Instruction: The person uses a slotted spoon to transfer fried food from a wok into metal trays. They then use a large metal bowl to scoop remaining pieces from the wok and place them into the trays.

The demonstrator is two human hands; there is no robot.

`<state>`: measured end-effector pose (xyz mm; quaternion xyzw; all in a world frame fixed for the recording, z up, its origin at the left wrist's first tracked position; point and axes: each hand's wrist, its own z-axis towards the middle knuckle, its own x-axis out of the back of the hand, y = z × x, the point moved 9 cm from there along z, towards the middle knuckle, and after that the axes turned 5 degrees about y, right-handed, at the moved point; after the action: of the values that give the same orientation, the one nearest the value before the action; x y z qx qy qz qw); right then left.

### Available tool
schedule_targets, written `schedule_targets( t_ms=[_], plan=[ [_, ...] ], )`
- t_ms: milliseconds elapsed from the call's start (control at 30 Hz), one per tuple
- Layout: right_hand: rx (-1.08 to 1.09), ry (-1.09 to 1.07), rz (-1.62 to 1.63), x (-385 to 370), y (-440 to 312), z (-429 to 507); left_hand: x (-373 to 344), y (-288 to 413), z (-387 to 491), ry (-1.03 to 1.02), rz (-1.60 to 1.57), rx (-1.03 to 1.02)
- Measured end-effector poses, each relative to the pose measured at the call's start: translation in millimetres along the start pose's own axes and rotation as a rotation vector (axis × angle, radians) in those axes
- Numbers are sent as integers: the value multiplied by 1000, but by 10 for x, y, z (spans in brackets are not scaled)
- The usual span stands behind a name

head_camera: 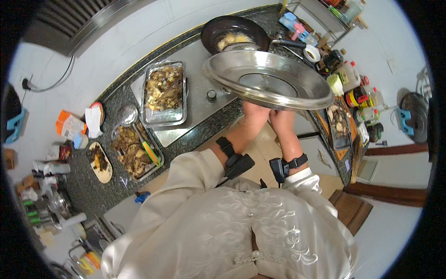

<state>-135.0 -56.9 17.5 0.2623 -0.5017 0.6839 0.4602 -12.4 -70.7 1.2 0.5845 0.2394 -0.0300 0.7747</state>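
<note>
Both my hands are under a round stainless-steel lid (pixel 268 83) with what looks like a glass centre. Its hollow side faces up, and it is tilted in the air in front of me. My left hand (pixel 256 113) and my right hand (pixel 282 118) meet close together beneath the near rim; the fingers are hidden behind it. Beyond the lid, a dark wok (pixel 219 29) on the stove holds pale yellow pieces of food (pixel 232 39). A utensil with a black handle (pixel 289 43) reaches over the wok's right rim. The lid covers part of the wok's near edge.
Left on the stove top (pixel 202 75) stands a rectangular tray (pixel 163 118) of cooked food. Beside it, a skimmer (pixel 151 153) lies across another food-filled tray (pixel 158 170). An oval dish (pixel 104 177) holds scraps. Several bottles (pixel 348 76) and a third tray (pixel 339 122) line the right counter.
</note>
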Motion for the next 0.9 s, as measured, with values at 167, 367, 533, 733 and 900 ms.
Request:
schedule_targets(
  t_ms=[167, 367, 533, 733, 900],
  plan=[
    [45, 112, 49, 168, -70, 51, -57, 65, 93, 17, 236, -130],
    [97, 163, 81, 215, -139, 31, -33, -65, -19, -42, 346, 42],
    [73, 125, 87, 180, -103, 68, 63, 14, -93, 38, 239, -10],
    [25, 43, -67, 63, 6, 60, 139, -32, -167, 48, 52, -4],
    [51, 66, -60, -19, 49, -3, 154, -171, -159, 56, -115, 84]
  ],
)
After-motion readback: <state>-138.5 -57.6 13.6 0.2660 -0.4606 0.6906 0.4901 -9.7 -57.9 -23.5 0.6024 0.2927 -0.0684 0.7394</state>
